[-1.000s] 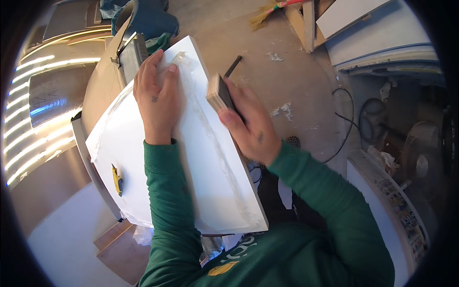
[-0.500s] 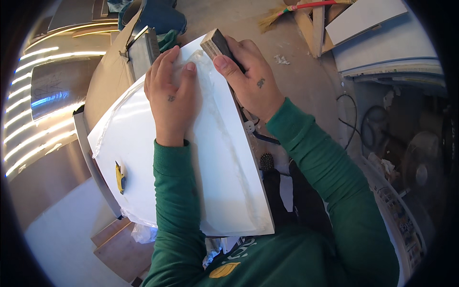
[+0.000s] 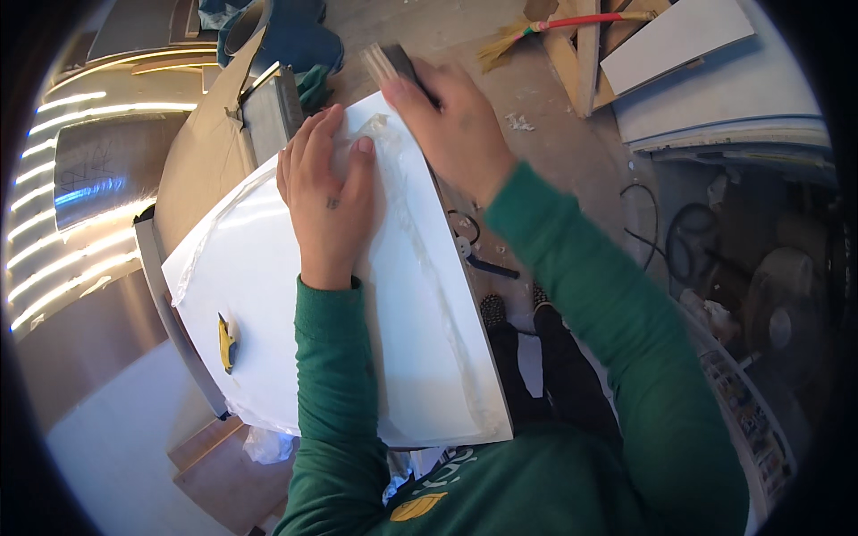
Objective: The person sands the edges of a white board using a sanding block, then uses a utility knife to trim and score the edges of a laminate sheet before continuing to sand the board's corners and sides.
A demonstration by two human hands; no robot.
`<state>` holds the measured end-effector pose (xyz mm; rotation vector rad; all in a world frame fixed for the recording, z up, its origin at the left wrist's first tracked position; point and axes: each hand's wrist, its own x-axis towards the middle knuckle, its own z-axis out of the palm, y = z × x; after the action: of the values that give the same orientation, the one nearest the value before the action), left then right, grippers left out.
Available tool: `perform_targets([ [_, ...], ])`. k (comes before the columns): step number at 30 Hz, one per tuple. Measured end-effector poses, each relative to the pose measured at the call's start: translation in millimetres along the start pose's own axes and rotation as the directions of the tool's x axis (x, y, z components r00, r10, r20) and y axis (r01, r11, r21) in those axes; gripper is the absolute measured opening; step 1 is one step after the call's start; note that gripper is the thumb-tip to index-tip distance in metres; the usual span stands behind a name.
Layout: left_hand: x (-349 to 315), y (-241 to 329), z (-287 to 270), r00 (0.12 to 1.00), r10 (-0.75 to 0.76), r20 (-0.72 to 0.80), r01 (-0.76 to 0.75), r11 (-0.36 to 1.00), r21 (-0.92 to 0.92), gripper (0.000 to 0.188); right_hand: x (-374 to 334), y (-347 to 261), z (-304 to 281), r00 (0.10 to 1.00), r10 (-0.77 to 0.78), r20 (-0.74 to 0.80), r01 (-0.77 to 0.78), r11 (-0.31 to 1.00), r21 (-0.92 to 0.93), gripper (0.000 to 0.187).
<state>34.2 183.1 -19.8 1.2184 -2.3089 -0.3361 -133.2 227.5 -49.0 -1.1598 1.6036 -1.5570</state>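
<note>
A white panel (image 3: 407,366) lies in front of me, with a crumpled strip of clear film (image 3: 413,237) running along it near the right edge. My left hand (image 3: 326,201) rests on the far part of the panel, fingers stretched out and holding nothing. My right hand (image 3: 460,134) grips a sanding block (image 3: 382,64), pale on its layered side and dark on its face. The block is at the panel's far right corner; motion blurs it, and whether it touches the edge I cannot tell. A yellow utility knife (image 3: 225,344) lies on the panel, left of my left forearm.
Brown cardboard (image 3: 207,165) and a grey box-like piece (image 3: 271,107) stand beyond the panel's left side. A red-handled broom (image 3: 572,22) and white boards (image 3: 679,49) are at the far right. A fan (image 3: 778,326) and a cable (image 3: 645,223) sit at right.
My right hand has slid the sanding block away from me and slightly left, past the panel's far corner. My left hand stays on the panel. The whole view has shifted a little.
</note>
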Motion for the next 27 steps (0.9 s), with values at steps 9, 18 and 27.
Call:
perform_targets([
  [9,-1,3,0,1.0,0.027,-0.011,-0.027,0.999,0.032,0.04,10,-1,1,0.999,0.032,-0.002,-0.032,0.982,0.185,0.03],
  [18,-6,-5,0,0.999,-0.001,-0.037,0.001,1.0,0.005,0.04,-190,-19,-34,0.994,0.045,0.1,-0.052,0.996,0.071,0.059],
  [27,-7,-4,-1,0.999,-0.023,-0.048,0.019,0.997,-0.074,0.035,-73,-38,-75,0.975,-0.05,0.216,0.131,0.914,-0.383,0.067],
])
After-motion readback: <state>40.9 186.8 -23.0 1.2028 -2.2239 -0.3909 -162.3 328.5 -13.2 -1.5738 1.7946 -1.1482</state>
